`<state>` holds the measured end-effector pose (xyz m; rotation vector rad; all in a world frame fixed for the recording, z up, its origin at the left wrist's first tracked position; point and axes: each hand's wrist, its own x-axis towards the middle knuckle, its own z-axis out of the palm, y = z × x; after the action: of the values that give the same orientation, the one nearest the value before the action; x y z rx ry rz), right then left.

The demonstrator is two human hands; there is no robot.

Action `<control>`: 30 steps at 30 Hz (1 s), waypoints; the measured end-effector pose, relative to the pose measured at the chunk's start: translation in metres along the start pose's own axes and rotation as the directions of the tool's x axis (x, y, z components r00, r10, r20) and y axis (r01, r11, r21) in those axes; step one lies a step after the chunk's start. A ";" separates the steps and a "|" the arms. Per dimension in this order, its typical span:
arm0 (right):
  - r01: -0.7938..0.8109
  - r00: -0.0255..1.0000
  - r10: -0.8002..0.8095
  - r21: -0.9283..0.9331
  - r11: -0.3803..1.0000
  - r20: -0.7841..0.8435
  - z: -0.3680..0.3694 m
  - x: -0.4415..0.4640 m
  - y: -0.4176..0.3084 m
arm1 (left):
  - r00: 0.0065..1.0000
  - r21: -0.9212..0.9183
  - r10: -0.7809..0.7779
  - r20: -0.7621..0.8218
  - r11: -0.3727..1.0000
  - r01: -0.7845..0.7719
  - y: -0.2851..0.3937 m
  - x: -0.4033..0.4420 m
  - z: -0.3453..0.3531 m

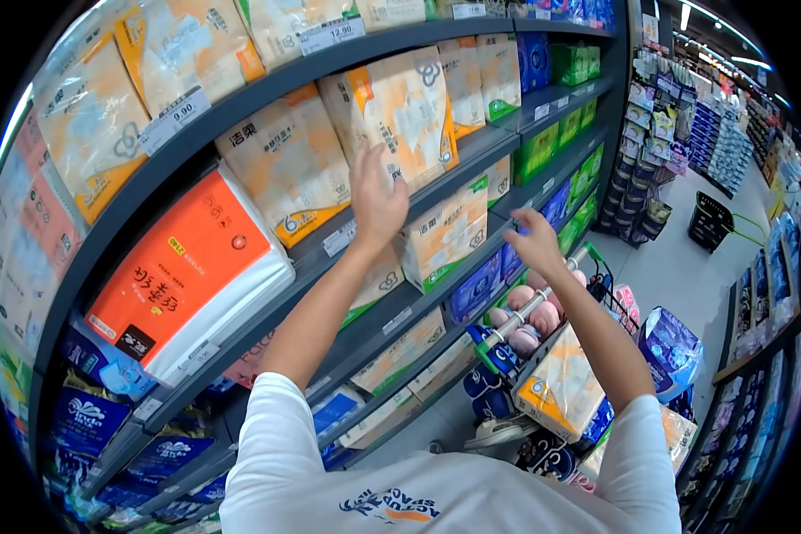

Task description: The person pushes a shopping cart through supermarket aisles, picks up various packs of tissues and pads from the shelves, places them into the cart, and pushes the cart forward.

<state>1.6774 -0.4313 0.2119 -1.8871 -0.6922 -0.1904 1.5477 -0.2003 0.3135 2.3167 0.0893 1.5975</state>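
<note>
My left hand (378, 198) is raised against the lower front of a beige and orange tissue pack (407, 107) on the shelf, its fingers apart and pointing up. To its left stands another beige pack (285, 160). My right hand (534, 238) is in the air in front of the lower shelves, right of a beige pack with a green edge (445, 233). Its fingers are bent and partly spread, with nothing seen between them. Below it is a cart with a pale handle (529, 307), pink round items and a beige tissue pack (562, 383) in it.
Dark shelves (472, 158) with tissue packs run along the left and front. An orange and white pack (182, 276) juts out at left. A black basket (710, 222) stands on the aisle floor. More stocked shelves (756, 356) line the right.
</note>
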 end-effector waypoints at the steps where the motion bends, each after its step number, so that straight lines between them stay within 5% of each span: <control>1: -0.027 1.000 0.027 0.051 0.998 -0.003 0.009 0.025 -0.010 | 1.000 -0.008 0.010 -0.010 1.000 -0.011 -0.007 0.010 0.001; 3: -0.080 0.997 0.079 0.072 0.994 0.017 0.023 0.073 -0.029 | 0.974 -0.118 -0.225 0.006 0.967 0.225 -0.026 0.023 0.003; 5: 0.028 0.998 -0.023 0.066 0.997 -0.066 0.047 0.120 -0.036 | 0.954 -0.118 -0.294 0.054 0.947 0.299 -0.028 0.038 0.000; 7: 0.042 0.999 -0.040 0.132 0.990 -0.018 0.055 0.151 -0.064 | 0.814 -0.241 -0.534 0.228 0.779 0.579 -0.020 0.047 -0.005; 9: 0.089 0.991 -0.068 0.196 0.977 -0.113 0.079 0.183 -0.070 | 0.797 -0.254 -0.550 0.250 0.757 0.602 -0.030 0.054 -0.002; 11: 0.052 0.998 -0.038 0.303 0.952 -0.052 0.088 0.194 -0.083 | 0.746 -0.406 -0.483 0.459 0.633 0.659 -0.039 0.053 -0.001; 13: 0.009 0.993 -0.068 0.520 0.854 0.095 0.089 0.198 -0.096 | 0.732 -0.326 -0.480 0.484 0.678 0.659 -0.043 0.050 -0.005; 19: -0.038 0.994 -0.047 0.699 0.714 0.103 0.101 0.202 -0.094 | 0.668 -0.250 -0.441 0.599 0.690 0.680 -0.033 0.042 -0.016; 21: -0.066 0.994 -0.023 0.769 0.635 0.104 0.095 0.197 -0.092 | 0.767 -0.228 -0.349 0.539 0.816 0.532 -0.043 0.029 -0.003; 24: -0.157 0.987 0.127 0.699 0.698 0.094 0.078 0.194 -0.080 | 0.812 -0.182 -0.275 0.516 0.891 0.417 -0.008 0.016 -0.016; 25: -0.158 0.987 0.106 0.784 0.601 0.118 0.079 0.201 -0.066 | 0.798 -0.187 -0.254 0.547 0.892 0.411 -0.008 0.011 -0.014; 27: -0.173 0.977 0.190 0.892 0.418 0.101 0.074 0.197 -0.052 | 0.895 -0.210 -0.005 0.445 0.972 0.110 -0.016 -0.007 -0.006; 30: -0.033 0.995 0.097 0.977 0.213 0.013 0.067 0.184 -0.037 | 0.912 -0.267 0.095 0.399 0.963 0.016 -0.006 -0.022 -0.003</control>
<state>1.7953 -0.2936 0.2935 -0.6015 -0.4712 0.2501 1.5375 -0.1987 0.2933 2.3885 -0.2570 1.0297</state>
